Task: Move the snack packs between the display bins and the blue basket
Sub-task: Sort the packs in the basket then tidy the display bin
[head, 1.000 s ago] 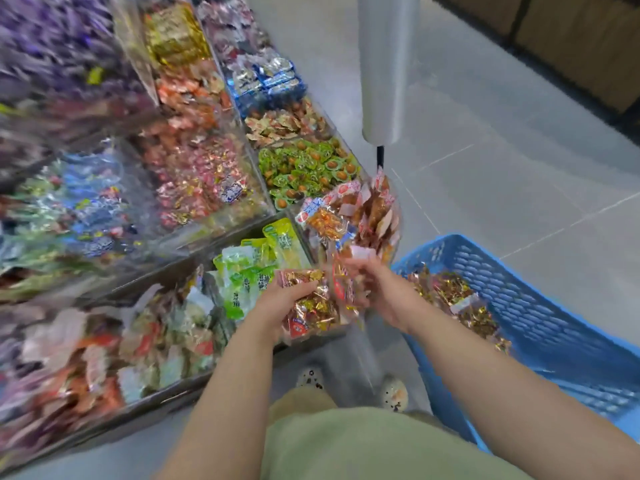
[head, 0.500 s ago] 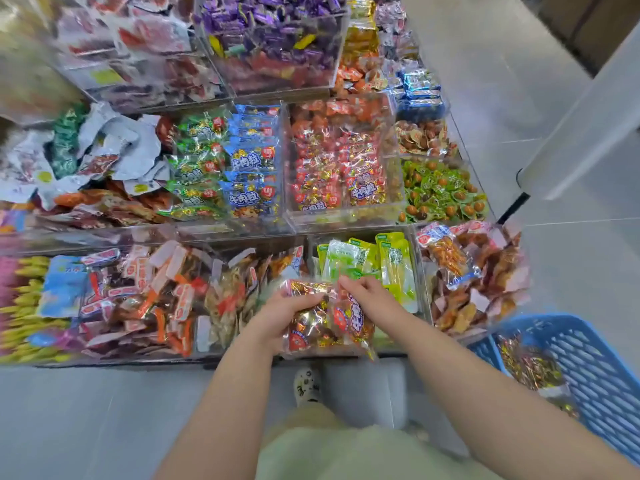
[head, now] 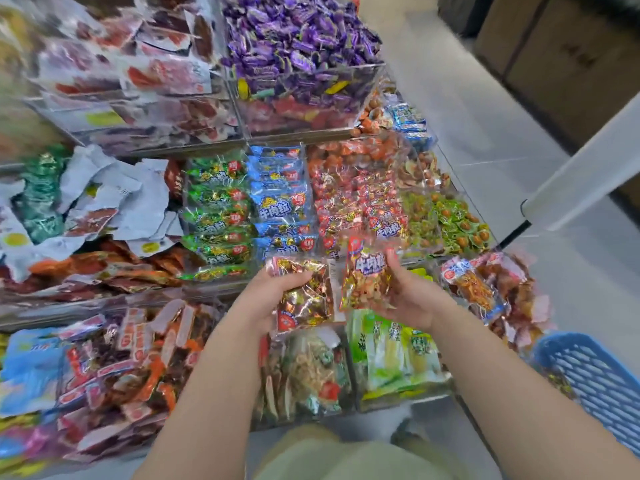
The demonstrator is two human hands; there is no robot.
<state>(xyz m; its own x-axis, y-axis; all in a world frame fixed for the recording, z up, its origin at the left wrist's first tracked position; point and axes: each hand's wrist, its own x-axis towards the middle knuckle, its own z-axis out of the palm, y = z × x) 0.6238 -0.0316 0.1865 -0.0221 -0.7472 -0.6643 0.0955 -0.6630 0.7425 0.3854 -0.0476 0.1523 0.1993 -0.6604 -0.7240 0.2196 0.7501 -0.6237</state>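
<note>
My left hand (head: 266, 292) grips a clear snack pack of gold and red wrapped sweets (head: 304, 296), lying flat. My right hand (head: 412, 299) holds a second pack with a red label and blue-white lettering (head: 365, 277), upright and just right of the first. Both packs hover over the lower row of clear display bins (head: 398, 400), in front of the bin of matching red packs (head: 356, 199). The blue basket (head: 595, 379) sits at the lower right edge, partly cut off, with my right forearm crossing in front of it.
Tiered clear bins hold many packs: purple sweets (head: 298, 46) on top, green and blue packs (head: 242, 202) in the middle, green sticks (head: 394, 351) and orange strips (head: 121, 358) below. A white post (head: 588, 168) leans at the right over grey floor tiles.
The view has swung left and up from the basket towards the bins. My hands rose and drew apart, and the two packs, held together before, are now separate, one in each hand.
</note>
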